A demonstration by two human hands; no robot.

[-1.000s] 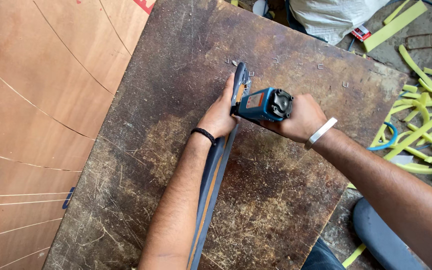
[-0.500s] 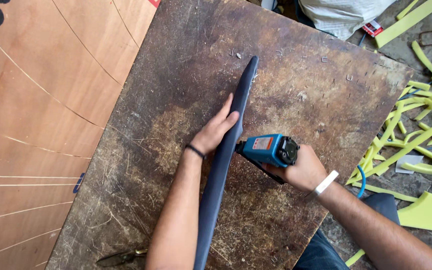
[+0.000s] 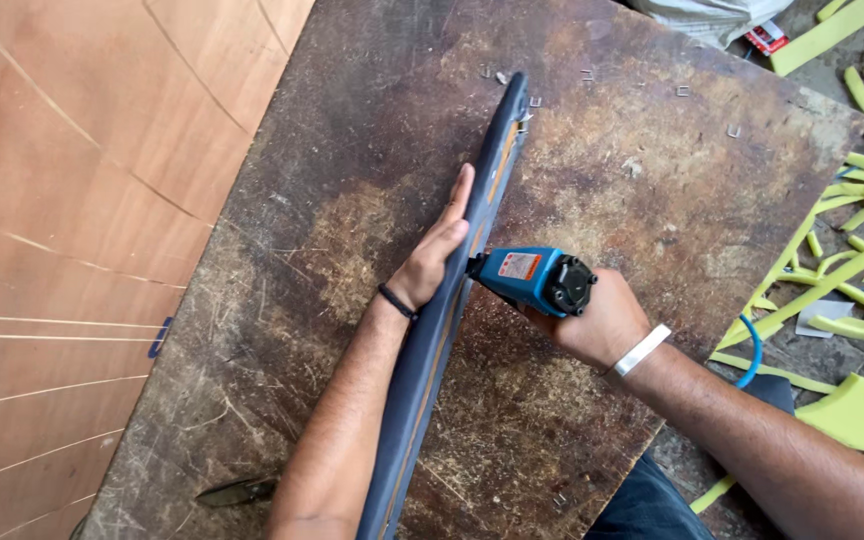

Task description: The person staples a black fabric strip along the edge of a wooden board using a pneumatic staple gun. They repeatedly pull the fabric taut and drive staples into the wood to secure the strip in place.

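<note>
we're stapling fabric along a long narrow strip (image 3: 422,370) w/ the blue pneumatic stapler (image 3: 537,280), which our right hand (image 3: 602,320) grips, fingers wrapped tight round its body, nose set against the strip's side edge just right of the left grip. our left hand (image 3: 437,250) lies flat, fingers spread straight along the strip, pressing it on edge to the desk (image 3: 332,200); it isn't pinching it. the strip runs from beyond the left fingertips back under our forearm. next move prob calls for sliding both hands together along the edge, keeping the strip upright. vs half a sec ago: stapler has come nearer the left hand, a bit further up the strip. loose staples (image 3: 682,92) lie beyond the grip, yellow foam offcuts (image 3: 852,250) to the right, and scissors (image 3: 237,490) back by the elbow.
</note>
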